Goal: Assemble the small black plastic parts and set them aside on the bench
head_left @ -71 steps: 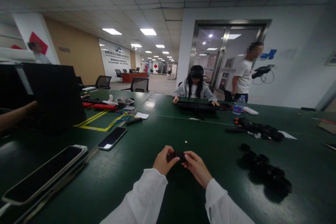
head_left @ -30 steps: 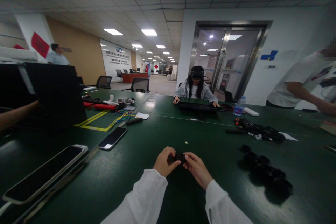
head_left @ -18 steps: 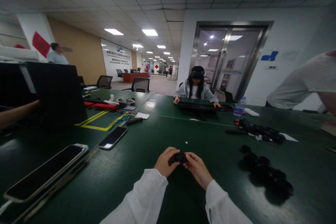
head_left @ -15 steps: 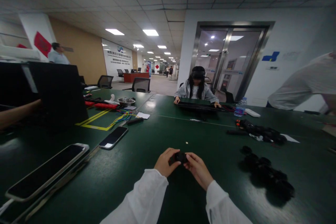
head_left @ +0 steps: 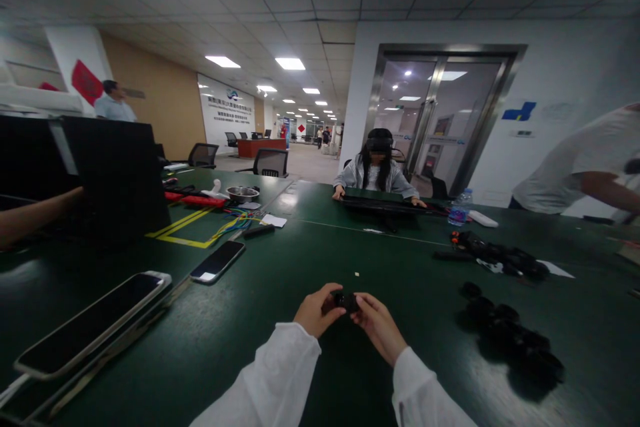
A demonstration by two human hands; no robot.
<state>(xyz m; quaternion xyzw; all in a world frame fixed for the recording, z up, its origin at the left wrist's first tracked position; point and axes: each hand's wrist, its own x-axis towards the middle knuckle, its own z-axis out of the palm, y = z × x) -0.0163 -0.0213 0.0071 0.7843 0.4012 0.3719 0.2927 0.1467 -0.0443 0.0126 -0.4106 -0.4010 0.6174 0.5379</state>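
Note:
Between my hands, above the dark green table (head_left: 240, 340), is a small black part (head_left: 345, 301), roundish and too dark for me to tell its exact kind. My left hand (head_left: 317, 310) grips its left side between thumb and fingers. From the right, the thumb and fingertips of my right hand (head_left: 379, 323) pinch its other end. A tiny pale scrap (head_left: 357, 274) lies on the table just beyond my hands. Off to the right, a row of black rounded parts (head_left: 515, 330) rests on the table.
Two phones (head_left: 95, 323) (head_left: 219, 261) lie at left, near a black monitor-like panel (head_left: 115, 177), coloured wires (head_left: 235, 221) and a metal bowl (head_left: 243, 194). A water bottle (head_left: 460, 207) and black gear (head_left: 500, 255) are at right. A person (head_left: 376, 167) sits opposite, hands on a black panel.
My hands keep their hold on the small black part, which looks slightly turned. The view has shifted a little. At far right, a standing person's arm has moved.

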